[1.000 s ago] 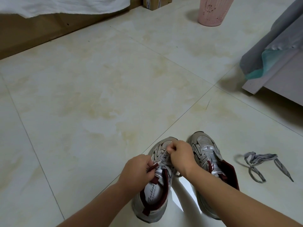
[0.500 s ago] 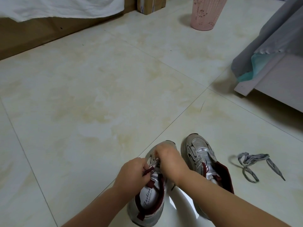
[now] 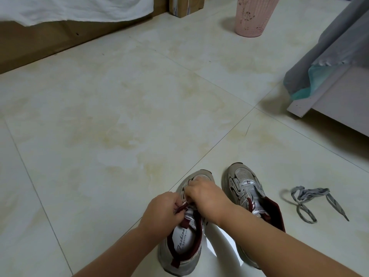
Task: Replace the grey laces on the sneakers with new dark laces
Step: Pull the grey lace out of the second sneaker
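1. Head view looks down on a floor of large, glossy cream tiles with yellowish mottling and thin dark grout lines.
2. Along the far left runs a brown wooden base with a white cloth hanging over it; a cardboard box stands just beside its end.
3. A pink ribbed bin stands at the far middle, and a grey cloth with a teal edge drapes over pale furniture at the right.
4. Two grey-and-silver sneakers with maroon lining stand side by side on the floor near the person, toes pointing away.
5. The left sneaker shows a white insole with printed script; the right sneaker has no lace in it.
6. A loose grey lace lies tangled on the tiles, apart to the right of the shoes.
7. The left hand is curled, pinching a dark lace end at the left sneaker's tongue.
8. The right hand is curled over the same shoe's eyelets; I cannot tell what its fingertips grasp.
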